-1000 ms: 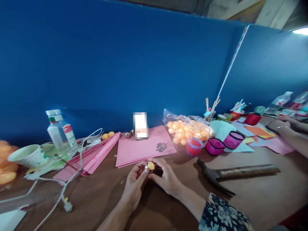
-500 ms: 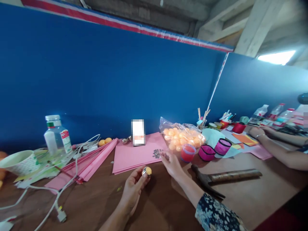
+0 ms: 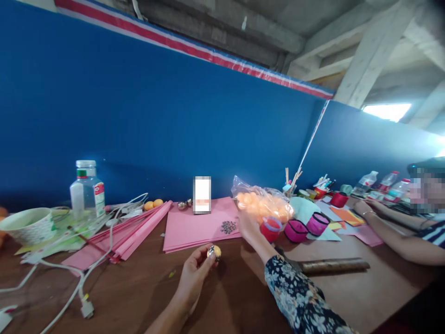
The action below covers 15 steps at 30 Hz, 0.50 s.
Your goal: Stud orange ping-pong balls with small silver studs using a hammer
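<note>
Between the thumb and fingers of my left hand (image 3: pixel 196 271) is an orange ball (image 3: pixel 216 251), a ping-pong ball by its look, partly covered with shiny silver pieces. My right hand (image 3: pixel 248 227) reaches out beside the clear bag of orange balls (image 3: pixel 260 204); its fingers are blurred and partly turned away, so their grip is unclear. Just left of that hand, a small pile of dark silvery pieces (image 3: pixel 228 227) lies on the pink paper sheets (image 3: pixel 194 229). Close to my right wrist stands a red cup (image 3: pixel 270 230).
A hammer (image 3: pixel 333 265) lies partly behind my right sleeve. Two magenta containers (image 3: pixel 296 231) stand behind it. White cables (image 3: pixel 83 278), a plastic bottle (image 3: pixel 86 192) and a bowl (image 3: pixel 29 225) are on the left. Another person's arm (image 3: pixel 385 232) rests at the right.
My right hand has moved from the edge of the silvery pile a little up and right, toward the bag and red cup. The left hand still holds the ball, and the view has shifted slightly.
</note>
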Each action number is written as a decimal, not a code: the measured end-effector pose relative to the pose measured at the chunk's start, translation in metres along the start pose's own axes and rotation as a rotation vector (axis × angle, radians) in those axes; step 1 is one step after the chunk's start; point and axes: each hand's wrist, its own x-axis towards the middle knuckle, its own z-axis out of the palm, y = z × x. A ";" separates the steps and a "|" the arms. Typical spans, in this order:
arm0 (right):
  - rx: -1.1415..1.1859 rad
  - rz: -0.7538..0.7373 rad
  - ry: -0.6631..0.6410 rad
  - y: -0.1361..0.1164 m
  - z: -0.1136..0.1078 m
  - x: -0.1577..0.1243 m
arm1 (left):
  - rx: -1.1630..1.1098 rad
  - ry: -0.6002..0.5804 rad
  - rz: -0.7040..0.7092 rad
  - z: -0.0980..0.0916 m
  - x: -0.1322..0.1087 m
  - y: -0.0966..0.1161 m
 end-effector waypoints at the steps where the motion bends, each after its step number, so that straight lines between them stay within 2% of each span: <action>1: -0.017 0.004 -0.017 0.000 0.002 0.001 | 0.011 0.016 0.013 -0.001 0.001 -0.001; 8: -0.031 -0.022 -0.019 -0.002 0.012 0.000 | 0.027 -0.022 0.021 -0.001 0.000 -0.002; 15: 0.166 -0.123 0.090 0.003 0.011 -0.009 | -0.024 0.032 0.039 0.001 0.000 -0.004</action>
